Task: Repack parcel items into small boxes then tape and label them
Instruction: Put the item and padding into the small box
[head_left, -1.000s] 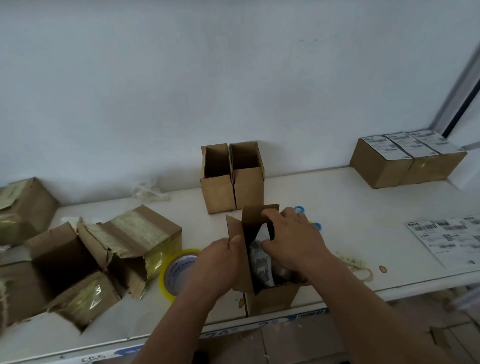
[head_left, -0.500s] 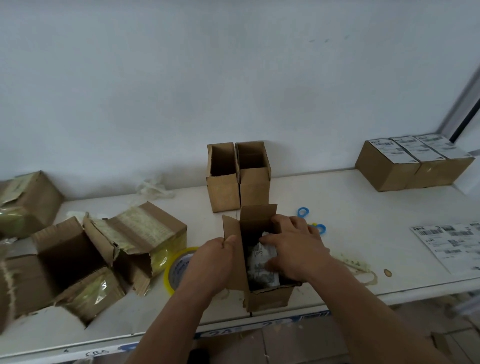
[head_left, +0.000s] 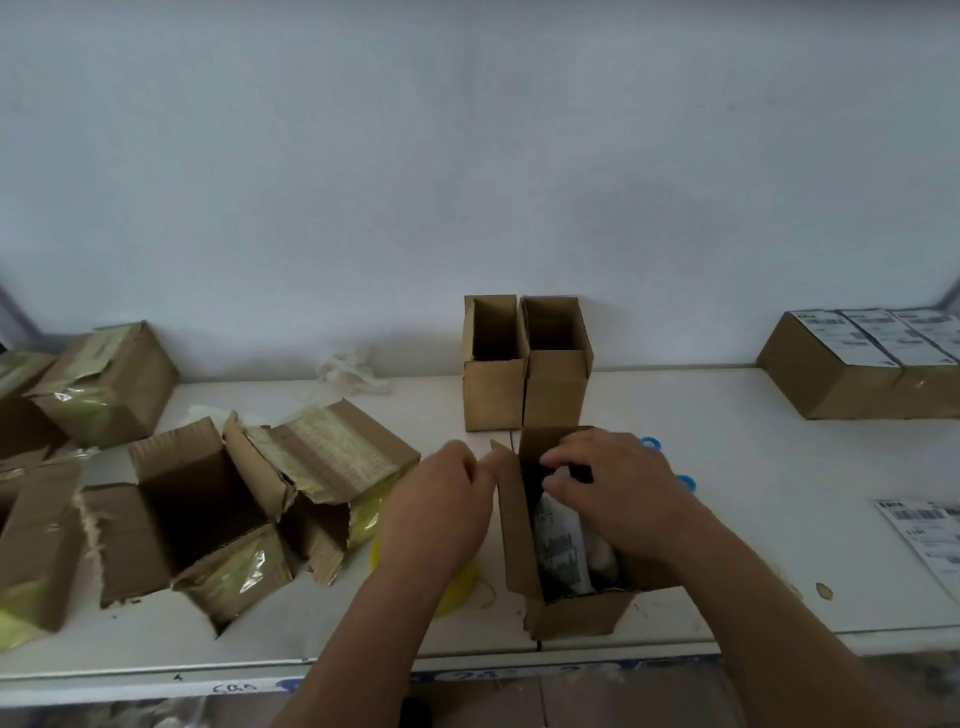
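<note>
A small open cardboard box (head_left: 574, 613) stands near the table's front edge. Inside it lies a white wrapped item (head_left: 558, 540) with dark print. My right hand (head_left: 618, 488) rests over the box's opening, its fingers curled on the item and the far flap. To the left, my left hand (head_left: 441, 509) pinches the box's left flap (head_left: 511, 514). A yellow tape roll (head_left: 457, 587) lies mostly hidden under my left wrist.
Two open small boxes (head_left: 524, 364) stand by the wall. Three labelled boxes (head_left: 857, 364) sit at the far right, above a label sheet (head_left: 930, 540). Torn parcel boxes (head_left: 218, 504) crowd the left. Blue scissor handles (head_left: 685, 480) peek out behind my right hand.
My right hand has pushed further down onto the item in the box. My left hand keeps hold of the left flap. The view has shifted so everything sits further right.
</note>
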